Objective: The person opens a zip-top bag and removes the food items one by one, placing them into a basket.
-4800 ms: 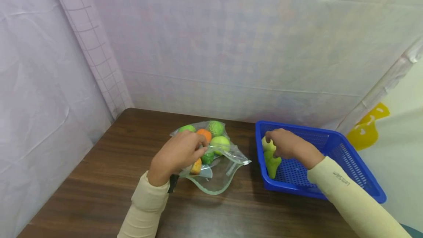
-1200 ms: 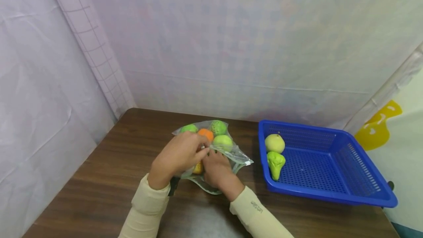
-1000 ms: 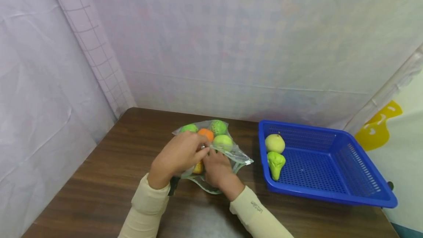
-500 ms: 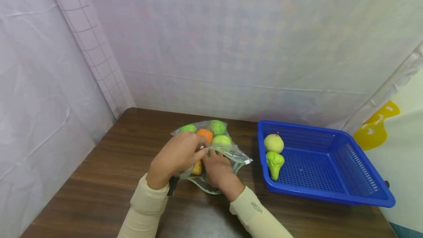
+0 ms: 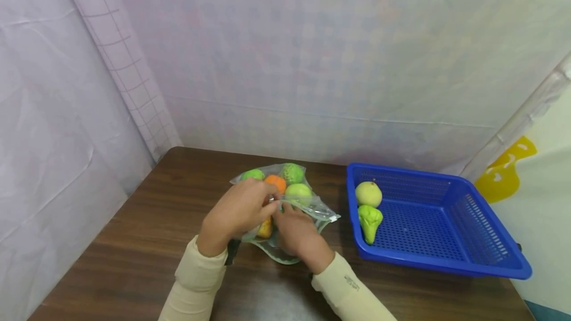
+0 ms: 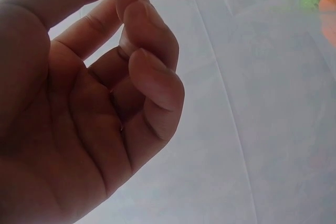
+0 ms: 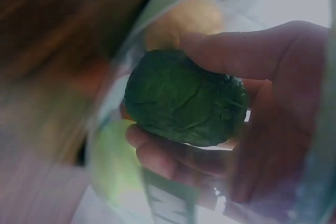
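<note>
A clear zip bag [image 5: 318, 207] lies on the table with several pieces of fruit and vegetables inside: a green one [image 5: 253, 174], a bumpy green one [image 5: 293, 173], an orange one [image 5: 275, 183], a light green round one [image 5: 298, 194] and a yellow-orange one [image 5: 265, 228]. My left hand [image 5: 243, 208] pinches the bag's edge between thumb and fingertips. Inside the bag's mouth, my right hand [image 5: 296, 232] grips a dark green, veined, rounded vegetable [image 7: 184, 98], seen best in the right wrist view. The head view mostly hides that vegetable behind the fingers.
To the right stands a blue perforated basket [image 5: 419, 260] holding a pale yellow-green round fruit [image 5: 369, 194] and a light green, wrinkled, tapering vegetable [image 5: 370, 223]. A brown wooden table [image 5: 134, 241] meets draped white sheets at its back and left. A yellow shape [image 5: 501, 177] shows beyond the basket.
Since the oldest frame, my right hand has moved left from the basket into the bag. Over the last second both hands stay almost still, and the left keeps its hold on the bag.
</note>
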`<state>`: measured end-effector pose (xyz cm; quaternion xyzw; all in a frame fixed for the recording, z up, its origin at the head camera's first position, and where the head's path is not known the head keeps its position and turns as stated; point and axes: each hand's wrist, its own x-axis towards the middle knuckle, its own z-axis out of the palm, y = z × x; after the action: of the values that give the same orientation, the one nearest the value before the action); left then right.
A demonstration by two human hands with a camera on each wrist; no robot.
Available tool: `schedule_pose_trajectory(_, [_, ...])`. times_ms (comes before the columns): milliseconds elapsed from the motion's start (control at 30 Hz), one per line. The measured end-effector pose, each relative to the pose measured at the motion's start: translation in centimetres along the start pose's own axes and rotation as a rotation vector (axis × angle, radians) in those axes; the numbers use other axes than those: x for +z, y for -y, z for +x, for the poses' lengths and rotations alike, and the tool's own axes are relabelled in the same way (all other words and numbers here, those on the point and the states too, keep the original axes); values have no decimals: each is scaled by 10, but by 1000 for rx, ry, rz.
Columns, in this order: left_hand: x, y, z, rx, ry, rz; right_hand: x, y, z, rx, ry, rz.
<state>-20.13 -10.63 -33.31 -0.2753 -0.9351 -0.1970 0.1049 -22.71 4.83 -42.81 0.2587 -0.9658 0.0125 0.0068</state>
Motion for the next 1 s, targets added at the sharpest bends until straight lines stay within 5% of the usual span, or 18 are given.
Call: schedule_pose_trajectory(1000, [1,0,0,-4,7,-22,-46,9,-33,-172,-31,5])
